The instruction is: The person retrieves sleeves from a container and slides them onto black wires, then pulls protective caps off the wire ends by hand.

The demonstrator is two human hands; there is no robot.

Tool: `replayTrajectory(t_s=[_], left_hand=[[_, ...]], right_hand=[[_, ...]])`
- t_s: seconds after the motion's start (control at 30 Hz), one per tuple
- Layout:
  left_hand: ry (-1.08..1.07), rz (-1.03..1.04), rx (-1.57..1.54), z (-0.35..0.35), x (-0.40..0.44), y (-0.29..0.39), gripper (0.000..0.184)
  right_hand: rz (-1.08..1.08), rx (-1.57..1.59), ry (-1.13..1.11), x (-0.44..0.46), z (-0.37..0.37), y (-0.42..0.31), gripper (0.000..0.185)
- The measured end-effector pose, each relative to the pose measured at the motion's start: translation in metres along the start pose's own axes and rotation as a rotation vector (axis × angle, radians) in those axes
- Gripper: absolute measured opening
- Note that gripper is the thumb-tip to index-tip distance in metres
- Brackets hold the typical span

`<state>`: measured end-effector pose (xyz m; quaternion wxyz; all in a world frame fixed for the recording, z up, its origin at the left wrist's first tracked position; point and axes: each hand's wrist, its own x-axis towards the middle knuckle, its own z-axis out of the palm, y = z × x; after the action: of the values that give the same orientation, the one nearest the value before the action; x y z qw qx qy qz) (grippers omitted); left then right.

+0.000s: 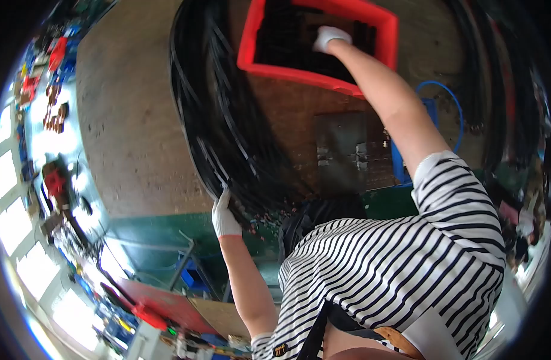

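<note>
My left hand (225,220), in a white glove, is at the near end of a long bundle of black cables (218,102) on the table. Its fingers are closed at the left edge of the bundle, around one or more cables; how many I cannot tell. My right hand (333,38), also gloved in white, reaches into a red plastic crate (376,90) at the far side. Dark pieces (281,42) lie in the crate, too dim to name. The right fingers are blurred and partly hidden, pointing down among them.
The bundle's cut ends spread near the front edge of the brown tabletop (125,120). A dark metal plate (341,147) lies right of the bundle. Farther right are a blue frame (400,162) and a blue hose loop (460,114). More dark cables hang at the far right.
</note>
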<state>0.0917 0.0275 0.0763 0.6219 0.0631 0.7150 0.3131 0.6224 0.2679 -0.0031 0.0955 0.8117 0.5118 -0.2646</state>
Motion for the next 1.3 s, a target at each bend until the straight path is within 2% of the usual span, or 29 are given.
replayTrajectory(t_s=[0.03,0.13,0.3,0.4,0.5,0.57,0.63,0.67,0.7,0.77,0.83,0.87,0.9,0.97,1.1,1.23,1.3], left_hand=[[0.011,-0.006,0.016,0.002,-0.006,0.003,0.011],[-0.013,0.013,0.001,-0.005,-0.002,0.002,0.015],[0.040,0.018,0.024,-0.009,-0.003,0.009,0.018],[0.025,0.015,0.014,-0.015,0.001,0.011,0.018],[-0.020,0.006,0.037,-0.027,0.010,0.013,0.017],[-0.078,0.007,0.087,-0.041,0.020,0.015,0.017],[-0.095,0.035,0.113,-0.047,0.011,0.030,0.018],[-0.078,0.063,0.138,-0.046,0.000,0.041,0.018],[-0.062,0.090,0.164,-0.045,-0.010,0.050,0.018],[-0.086,0.094,0.111,-0.053,-0.013,0.051,0.017],[-0.123,0.043,0.069,-0.057,-0.004,0.047,0.017],[-0.187,0.011,0.170,-0.063,0.003,0.046,0.020],[-0.207,-0.018,0.138,-0.064,0.012,0.040,0.021],[-0.251,-0.083,0.072,-0.064,0.026,0.026,0.023],[-0.390,-0.177,-0.144,-0.056,0.013,0.029,0.027],[-0.332,0.021,-0.093,-0.053,0.018,0.018,0.025],[-0.380,0.029,-0.113,-0.054,0.014,0.016,0.022]], right_hand=[[-0.036,-0.038,0.035,0.023,0.017,0.011,0.054],[-0.137,-0.036,-0.075,0.019,0.008,0.009,0.058],[-0.124,0.049,0.053,0.008,0.014,0.016,0.053],[-0.151,0.036,0.176,0.001,0.019,0.020,0.050],[-0.058,0.157,0.449,-0.008,0.013,0.022,0.054],[-0.120,0.278,0.637,0.012,0.010,0.047,0.049],[-0.173,0.771,0.796,-0.069,-0.037,-0.008,0.039],[-0.170,0.993,0.697,-0.111,-0.061,-0.033,0.032],[-0.247,0.908,0.780,-0.130,-0.069,-0.042,0.028],[-0.406,1.145,0.643,-0.179,-0.072,-0.065,0.027],[-0.455,1.246,0.449,-0.227,-0.052,-0.095,0.030],[-0.505,1.164,0.272,-0.238,-0.032,-0.098,0.034],[-0.547,1.075,0.100,-0.249,-0.008,-0.100,0.038],[-0.507,1.140,-0.161,-0.296,0.033,-0.136,0.034],[-0.542,1.026,-0.333,-0.359,0.094,-0.165,0.033],[-0.541,0.935,-0.497,-0.395,0.112,-0.166,0.032],[-0.611,0.773,-0.476,-0.407,0.111,-0.163,0.038]])
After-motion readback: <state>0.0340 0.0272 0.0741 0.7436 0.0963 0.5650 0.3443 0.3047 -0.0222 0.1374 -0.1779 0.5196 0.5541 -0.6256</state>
